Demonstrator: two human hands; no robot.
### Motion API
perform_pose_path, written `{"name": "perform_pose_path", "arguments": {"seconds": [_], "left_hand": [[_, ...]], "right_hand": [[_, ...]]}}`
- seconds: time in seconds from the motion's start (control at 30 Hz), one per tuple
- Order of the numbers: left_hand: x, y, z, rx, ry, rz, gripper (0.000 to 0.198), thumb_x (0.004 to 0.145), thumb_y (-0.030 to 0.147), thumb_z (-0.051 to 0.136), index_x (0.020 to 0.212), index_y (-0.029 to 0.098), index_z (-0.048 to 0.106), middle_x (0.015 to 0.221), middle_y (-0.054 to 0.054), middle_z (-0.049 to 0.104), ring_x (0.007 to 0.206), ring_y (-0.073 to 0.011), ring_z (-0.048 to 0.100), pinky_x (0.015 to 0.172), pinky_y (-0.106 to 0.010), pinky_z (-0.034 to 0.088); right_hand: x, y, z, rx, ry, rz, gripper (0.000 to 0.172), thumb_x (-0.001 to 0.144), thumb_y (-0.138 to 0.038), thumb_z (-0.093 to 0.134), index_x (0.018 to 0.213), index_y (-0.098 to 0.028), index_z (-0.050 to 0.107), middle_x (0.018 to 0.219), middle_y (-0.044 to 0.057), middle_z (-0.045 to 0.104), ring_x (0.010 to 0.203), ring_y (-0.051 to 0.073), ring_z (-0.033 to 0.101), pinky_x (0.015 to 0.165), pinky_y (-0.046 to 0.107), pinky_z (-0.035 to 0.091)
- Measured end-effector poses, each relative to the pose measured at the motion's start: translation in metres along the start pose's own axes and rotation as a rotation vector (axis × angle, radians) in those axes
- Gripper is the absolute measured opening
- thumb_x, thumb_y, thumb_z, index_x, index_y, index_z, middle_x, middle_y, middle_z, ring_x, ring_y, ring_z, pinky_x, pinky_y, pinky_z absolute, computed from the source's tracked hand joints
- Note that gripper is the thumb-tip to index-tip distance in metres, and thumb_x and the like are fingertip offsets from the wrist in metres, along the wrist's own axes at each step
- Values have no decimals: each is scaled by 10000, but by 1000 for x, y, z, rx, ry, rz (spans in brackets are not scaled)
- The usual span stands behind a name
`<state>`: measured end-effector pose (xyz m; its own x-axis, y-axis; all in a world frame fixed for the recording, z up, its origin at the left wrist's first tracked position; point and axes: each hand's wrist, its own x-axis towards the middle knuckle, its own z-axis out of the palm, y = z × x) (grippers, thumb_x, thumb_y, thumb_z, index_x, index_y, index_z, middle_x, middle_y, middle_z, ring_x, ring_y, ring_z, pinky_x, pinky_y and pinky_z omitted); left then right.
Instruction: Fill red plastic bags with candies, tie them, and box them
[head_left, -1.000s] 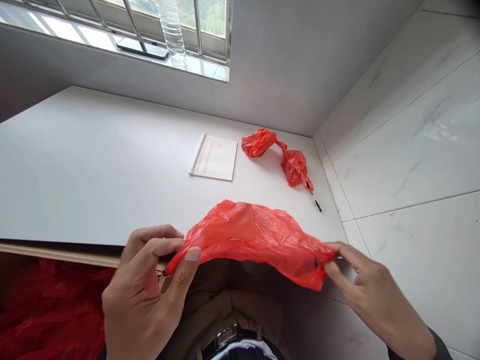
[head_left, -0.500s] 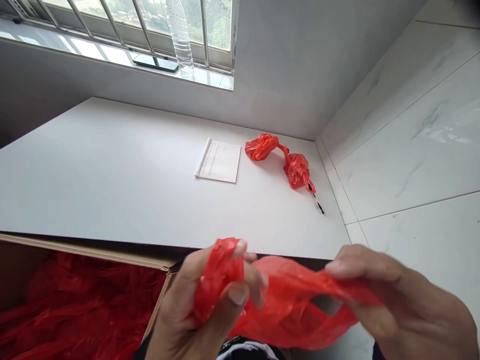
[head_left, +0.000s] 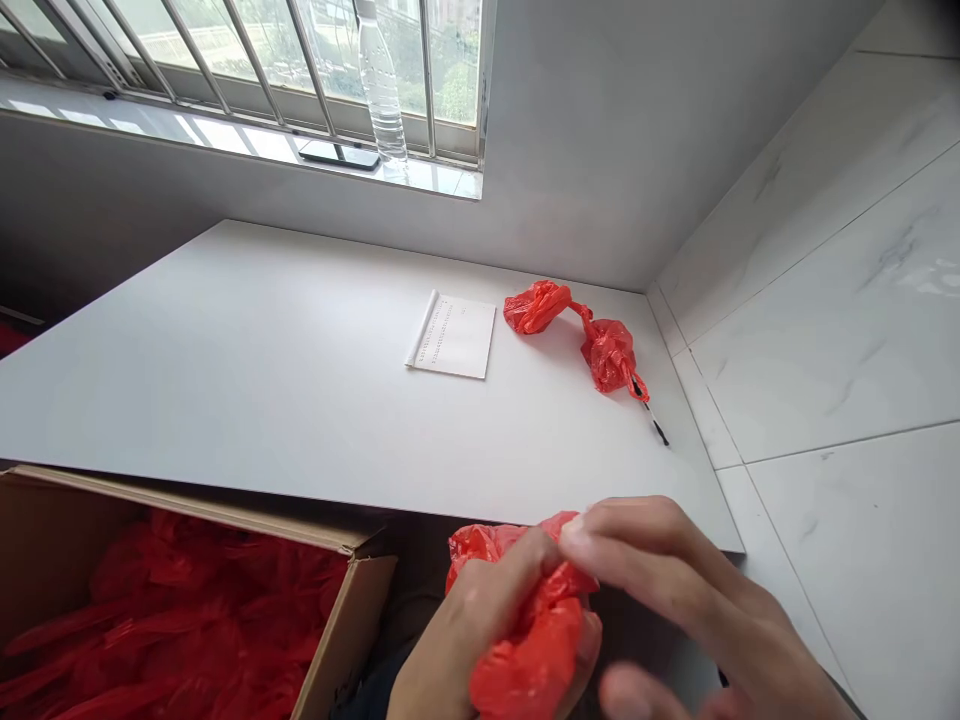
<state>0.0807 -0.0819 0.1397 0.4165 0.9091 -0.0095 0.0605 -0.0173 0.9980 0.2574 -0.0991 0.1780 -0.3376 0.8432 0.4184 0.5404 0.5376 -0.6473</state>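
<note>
A red plastic bag (head_left: pixel 536 650) is bunched up in my left hand (head_left: pixel 465 630), whose fingers are wrapped round it just in front of the table edge. My right hand (head_left: pixel 690 590) reaches in from the right. Its fingers are stretched out and the fingertips touch the upper side of the bunched bag, while the thumb stays apart, blurred, lower down. Part of the bag is hidden behind my left fingers.
An open cardboard box (head_left: pixel 330 650) full of red plastic bags (head_left: pixel 195 610) stands at the lower left. On the white table (head_left: pixel 262 380) lie a notepad (head_left: pixel 457 335), knotted red bags (head_left: pixel 607 350) and a thin black-tipped stick (head_left: pixel 656 420). The windowsill holds a bottle (head_left: pixel 384 100) and a phone (head_left: pixel 339 153).
The red bag, stretched between both hands before, is now bunched in my left hand. My right hand has let go of its end and moved left to the bunch. The view has shifted slightly.
</note>
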Motion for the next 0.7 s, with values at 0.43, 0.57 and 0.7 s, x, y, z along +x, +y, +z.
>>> {"name": "perform_pose_path", "arguments": {"seconds": [0.43,0.57,0.7], "left_hand": [[34,21,-25,-454,-23,-288,398,975,548,507,1151,230,669,697,-18,639,611,-143,593,630,-263,498],[42,17,-40,-405,-144,-144,287,934,454,621,937,180,708,826,-62,685,722,-180,654,703,-308,524],[42,23,-42,-263,-226,-68,122,865,259,694,849,179,604,782,-26,645,688,-141,611,652,-261,481]], "right_hand": [[13,10,8,218,198,163,340,897,-76,569,1121,-322,640,878,-20,642,767,117,654,674,194,589],[9,12,14,287,56,78,509,791,5,552,1182,-317,598,780,-45,622,629,112,607,630,221,580],[16,23,16,229,96,72,433,856,-70,566,1205,-322,602,952,-6,634,856,143,657,788,264,586]]}}
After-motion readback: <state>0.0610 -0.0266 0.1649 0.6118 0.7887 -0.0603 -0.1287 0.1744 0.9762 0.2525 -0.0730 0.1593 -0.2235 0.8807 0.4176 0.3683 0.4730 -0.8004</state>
